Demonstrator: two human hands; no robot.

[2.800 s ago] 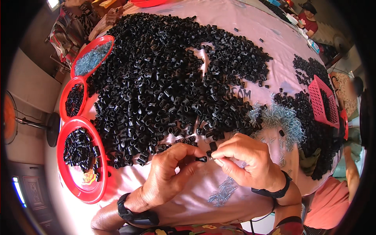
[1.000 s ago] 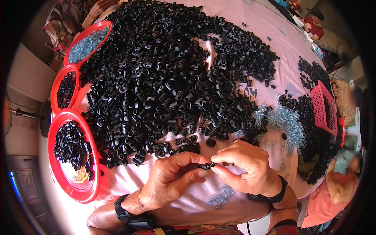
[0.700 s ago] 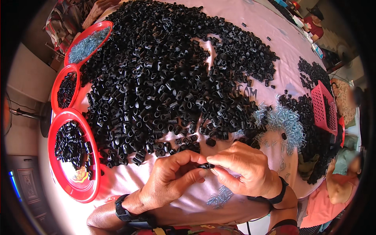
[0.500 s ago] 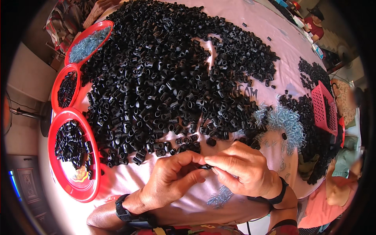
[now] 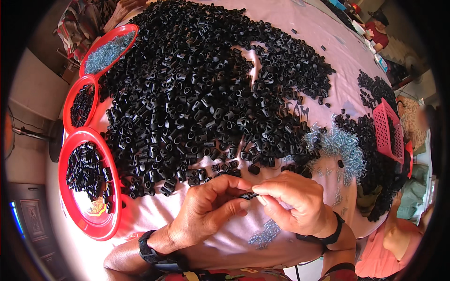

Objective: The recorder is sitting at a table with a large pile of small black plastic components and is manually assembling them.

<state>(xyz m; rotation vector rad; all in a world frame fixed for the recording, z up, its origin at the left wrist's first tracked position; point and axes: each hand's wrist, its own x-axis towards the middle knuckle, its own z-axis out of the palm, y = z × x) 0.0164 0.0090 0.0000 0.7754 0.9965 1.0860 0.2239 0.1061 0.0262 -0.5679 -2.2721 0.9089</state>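
Near the front edge of the table, my hands meet over a small black plastic cord-lock part (image 5: 248,195). My left hand (image 5: 206,210) is closed, its thumb and fingers pinching the part. From the other side, the thumb and forefinger of my right hand (image 5: 297,202) pinch at its end; the fingertips partly hide it. A huge pile of hollow black cord-lock parts (image 5: 187,93) spreads just beyond my hands. On the cloth below my right hand lies a small heap of silvery-blue springs (image 5: 265,234). A larger heap of springs (image 5: 344,147) lies farther right.
Along the left edge stand a red plate (image 5: 117,215) of black parts, a smaller red dish (image 5: 65,112) of black pieces and a red tray (image 5: 136,30) of springs. A pink basket (image 5: 382,117) stands at right among black parts. Other people sit around the pink-clothed table (image 5: 300,23).
The right thumb and forefinger have parted slightly at the black part, and my right hand has shifted a little to the right. The left hand stays nearly in place.
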